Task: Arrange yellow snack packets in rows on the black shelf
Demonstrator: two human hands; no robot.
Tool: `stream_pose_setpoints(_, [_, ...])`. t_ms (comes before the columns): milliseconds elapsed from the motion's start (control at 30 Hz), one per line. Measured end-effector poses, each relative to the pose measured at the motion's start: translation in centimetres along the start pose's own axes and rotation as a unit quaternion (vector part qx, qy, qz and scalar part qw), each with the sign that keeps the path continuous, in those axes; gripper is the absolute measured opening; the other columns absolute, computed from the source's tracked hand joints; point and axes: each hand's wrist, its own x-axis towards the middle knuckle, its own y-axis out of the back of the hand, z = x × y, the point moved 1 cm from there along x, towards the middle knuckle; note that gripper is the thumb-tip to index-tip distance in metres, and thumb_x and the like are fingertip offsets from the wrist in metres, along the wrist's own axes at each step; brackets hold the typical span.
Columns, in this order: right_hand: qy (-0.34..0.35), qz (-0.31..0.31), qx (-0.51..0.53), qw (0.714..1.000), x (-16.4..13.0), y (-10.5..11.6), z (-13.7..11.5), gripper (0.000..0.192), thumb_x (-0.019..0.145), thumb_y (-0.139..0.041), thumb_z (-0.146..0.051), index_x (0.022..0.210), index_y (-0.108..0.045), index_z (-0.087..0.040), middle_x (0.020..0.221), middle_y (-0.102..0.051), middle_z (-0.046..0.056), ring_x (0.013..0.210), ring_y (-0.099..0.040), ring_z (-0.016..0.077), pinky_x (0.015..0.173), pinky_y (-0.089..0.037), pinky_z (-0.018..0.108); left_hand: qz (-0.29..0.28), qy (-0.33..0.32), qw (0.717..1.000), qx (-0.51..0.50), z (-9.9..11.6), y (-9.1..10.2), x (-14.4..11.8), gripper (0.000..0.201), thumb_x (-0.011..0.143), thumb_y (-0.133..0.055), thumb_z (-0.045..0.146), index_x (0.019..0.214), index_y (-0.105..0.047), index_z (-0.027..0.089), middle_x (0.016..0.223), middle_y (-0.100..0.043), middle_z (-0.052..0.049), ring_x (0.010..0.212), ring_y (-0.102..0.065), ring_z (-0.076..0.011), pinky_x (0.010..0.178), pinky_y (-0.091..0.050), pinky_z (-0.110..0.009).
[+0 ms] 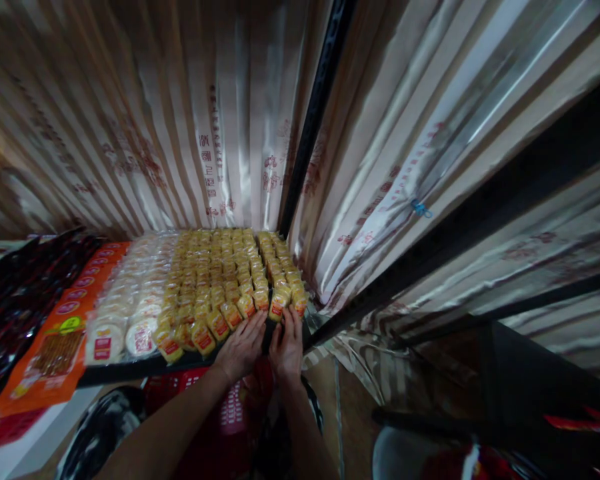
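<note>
Closest in, something red and printed hanging low under the forearms [230,417], too dark to identify. Above it, left hand [241,348] and right hand [287,347] side by side, nearly touching, palms down at the front edge of the shelf [130,368]. Fingers spread flat, clamped on nothing; fingertips resting on the front row of small yellow packets [230,280], the right hand's at the packet on the near right corner [279,305].

Risk, as a guess: front packets leaning over a dark lip with no visible rail, so a push too hard or a slipping finger could tip one off the edge, or knock the leaning rows flat. Slick wrappers, easy to slide.

Packets small, blocky, glossy yellow with red labels, packed in tight rows. Just left, round pale cakes in clear film [125,313], stacked on edge. Further left, flat orange bags [55,353], then dark shiny red-printed bags [15,300]. Behind all, satin-like striped curtain [180,120], heavily pleated, with red characters; black metal upright [315,113] dividing it.
</note>
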Motion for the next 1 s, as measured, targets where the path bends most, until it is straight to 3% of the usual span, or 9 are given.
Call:
stream_pose_setpoints(267, [0.034, -0.038, 0.009, 0.999, -0.2, 0.7, 0.1, 0.043, 0.090, -0.030, -0.018, 0.130, -0.043, -0.011, 0.136, -0.041, 0.017, 0.129, -0.036, 0.0218, 0.101, -0.040, 0.045, 0.053, -0.025, 0.998, 0.010, -0.1, 0.1, 0.0, 0.038, 0.092, -0.032, 0.018, 0.124, -0.048, 0.009, 0.141, -0.038, -0.011, 0.133, -0.029, -0.0212, 0.105, -0.030, -0.037])
stream_pose_setpoints(367, [0.047, -0.022, -0.002, 0.999, -0.4, 1.6, 0.1, 0.042, 0.089, -0.033, -0.016, 0.130, -0.043, -0.014, 0.141, -0.034, 0.015, 0.133, -0.030, 0.0229, 0.103, -0.037, 0.047, 0.071, -0.036, 0.997, -0.014, -0.1, 0.4, 0.0, 0.036, 0.092, -0.033, 0.021, 0.121, -0.052, 0.011, 0.140, -0.041, -0.010, 0.132, -0.031, -0.0203, 0.104, -0.030, -0.037])
stream_pose_setpoints(467, [0.039, 0.006, -0.015, 0.999, -0.6, 2.6, 0.3, 0.043, 0.089, -0.034, -0.016, 0.131, -0.041, -0.012, 0.145, -0.026, 0.016, 0.136, -0.022, 0.0244, 0.104, -0.034, 0.049, 0.078, -0.024, 0.995, -0.055, -0.1, 1.1, -0.1, 0.035, 0.091, -0.035, 0.023, 0.118, -0.055, 0.013, 0.141, -0.040, -0.010, 0.133, -0.029, -0.0218, 0.104, -0.031, -0.037])
stream_pose_setpoints(700, [-0.003, -0.023, -0.019, 1.000, -0.1, 2.3, 1.1, 0.044, 0.087, -0.036, -0.017, 0.129, -0.043, -0.008, 0.150, -0.011, 0.018, 0.137, -0.017, 0.0279, 0.105, -0.034, 0.049, 0.066, 0.017, 0.993, -0.093, 1.2, 1.5, 1.2, 0.037, 0.091, -0.034, 0.019, 0.122, -0.052, 0.012, 0.139, -0.043, -0.009, 0.132, -0.031, -0.0212, 0.100, -0.037, -0.036])
stream_pose_setpoints(1000, [-0.011, -0.015, 0.000, 1.000, 1.3, 1.4, 1.7, 0.043, 0.084, -0.036, -0.014, 0.125, -0.048, -0.008, 0.144, -0.028, 0.019, 0.136, -0.023, 0.0260, 0.104, -0.035, 0.047, 0.051, 0.065, 0.989, -0.125, 2.3, -0.5, 4.0, 0.048, 0.083, -0.040, 0.013, 0.130, -0.042, 0.005, 0.135, -0.045, -0.015, 0.132, -0.029, -0.0272, 0.104, -0.036, -0.042])
